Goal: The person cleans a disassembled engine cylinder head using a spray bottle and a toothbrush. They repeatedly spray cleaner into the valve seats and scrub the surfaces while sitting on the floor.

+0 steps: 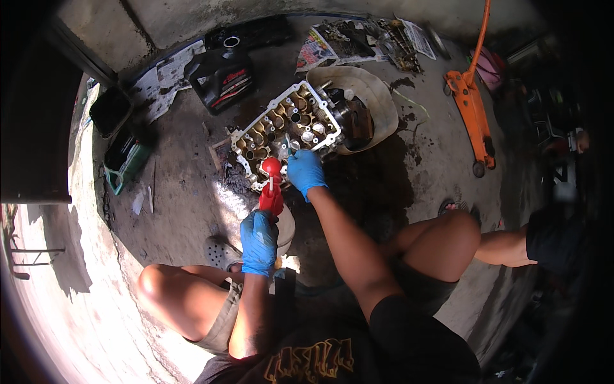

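Observation:
My left hand (259, 243), in a blue glove, is closed round the red head of a pump sprayer (271, 197). The sprayer has a round red knob on top, and a whitish rounded body shows partly beneath it. Just ahead lies an engine cylinder head (261, 125), its pale rim framing dark, oily recesses. My right hand (306, 171), also gloved in blue, is at the near edge of this part. Its fingers are bent together round a small, thin, light-coloured thing pointing into the recesses; its kind is too small to tell.
A beige basin (384, 105) with dark parts stands behind the cylinder head. A black oil jug (220, 80) is at the far left, a cut green container (121, 163) nearer. Greasy parts lie on newspaper (316, 51). An orange floor jack (470, 112) stands right. Another person's leg (505, 248) shows right.

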### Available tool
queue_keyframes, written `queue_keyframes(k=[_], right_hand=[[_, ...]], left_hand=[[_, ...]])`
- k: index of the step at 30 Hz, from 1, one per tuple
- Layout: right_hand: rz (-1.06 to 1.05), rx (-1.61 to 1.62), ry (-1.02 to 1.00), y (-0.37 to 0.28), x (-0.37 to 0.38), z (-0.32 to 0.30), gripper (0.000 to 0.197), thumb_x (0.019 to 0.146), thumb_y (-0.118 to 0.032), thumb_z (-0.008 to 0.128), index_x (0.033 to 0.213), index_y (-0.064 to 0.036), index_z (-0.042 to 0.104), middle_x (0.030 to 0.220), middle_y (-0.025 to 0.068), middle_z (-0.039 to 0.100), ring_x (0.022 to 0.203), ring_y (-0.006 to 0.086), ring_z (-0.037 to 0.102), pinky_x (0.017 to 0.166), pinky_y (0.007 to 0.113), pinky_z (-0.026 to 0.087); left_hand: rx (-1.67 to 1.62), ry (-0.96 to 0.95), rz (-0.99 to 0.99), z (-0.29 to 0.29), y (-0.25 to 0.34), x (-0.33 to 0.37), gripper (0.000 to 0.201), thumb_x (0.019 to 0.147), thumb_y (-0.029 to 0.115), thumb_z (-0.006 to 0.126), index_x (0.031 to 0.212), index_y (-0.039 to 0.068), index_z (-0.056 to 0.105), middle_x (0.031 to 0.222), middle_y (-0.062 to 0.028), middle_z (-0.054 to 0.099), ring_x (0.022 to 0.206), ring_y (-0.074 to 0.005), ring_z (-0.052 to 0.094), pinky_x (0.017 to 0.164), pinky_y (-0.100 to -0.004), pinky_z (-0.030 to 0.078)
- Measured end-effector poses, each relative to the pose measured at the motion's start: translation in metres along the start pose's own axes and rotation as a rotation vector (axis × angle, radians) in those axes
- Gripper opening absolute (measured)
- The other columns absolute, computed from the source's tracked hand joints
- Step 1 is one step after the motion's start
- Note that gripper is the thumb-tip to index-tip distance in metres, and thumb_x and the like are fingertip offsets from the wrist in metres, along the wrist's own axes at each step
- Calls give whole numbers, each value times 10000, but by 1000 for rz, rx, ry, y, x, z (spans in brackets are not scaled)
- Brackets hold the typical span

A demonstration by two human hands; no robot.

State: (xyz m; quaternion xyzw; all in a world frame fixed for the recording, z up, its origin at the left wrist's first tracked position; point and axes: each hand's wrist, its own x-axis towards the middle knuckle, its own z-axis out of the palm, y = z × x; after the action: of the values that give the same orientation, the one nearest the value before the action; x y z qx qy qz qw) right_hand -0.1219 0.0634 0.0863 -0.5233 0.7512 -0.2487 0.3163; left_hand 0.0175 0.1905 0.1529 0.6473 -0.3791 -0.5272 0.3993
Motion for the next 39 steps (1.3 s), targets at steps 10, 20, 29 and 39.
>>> queue_keyframes(k=[10, 20, 29, 39], right_hand=[[-48, -472, -163, -18, 31, -64, 272, 816, -191, 608, 962, 26, 679, 1003, 279, 657, 989, 407, 639, 862, 467, 521], [-15, -615, -258, -35, 4, -48, 228, 797, -124, 618, 969, 2, 700, 1014, 266, 669, 995, 405, 651, 852, 470, 533], [-257, -663, -246, 21, 34, -47, 150, 795, -163, 665, 782, -17, 695, 920, 210, 675, 862, 387, 653, 775, 433, 527], [-152, -85, 34, 36, -12, -30, 201, 886, -208, 644, 914, -14, 687, 811, 137, 690, 709, 231, 648, 673, 353, 509]], left_hand=[[195, 6, 395, 1, -7, -4, 289, 904, 230, 515, 807, -25, 610, 581, -68, 544, 495, -143, 496, 472, -313, 396], [101, -134, -31, -5, -4, -4, 444, 912, 351, 482, 812, -42, 662, 676, -214, 630, 660, -330, 634, 645, -431, 467], [284, -35, 34, -2, 9, -10, 445, 912, 384, 467, 858, -21, 644, 771, -274, 643, 757, -457, 626, 691, -508, 487], [306, -49, 82, 7, 14, -10, 402, 910, 384, 491, 892, 4, 621, 805, -285, 646, 795, -463, 629, 727, -535, 490]])
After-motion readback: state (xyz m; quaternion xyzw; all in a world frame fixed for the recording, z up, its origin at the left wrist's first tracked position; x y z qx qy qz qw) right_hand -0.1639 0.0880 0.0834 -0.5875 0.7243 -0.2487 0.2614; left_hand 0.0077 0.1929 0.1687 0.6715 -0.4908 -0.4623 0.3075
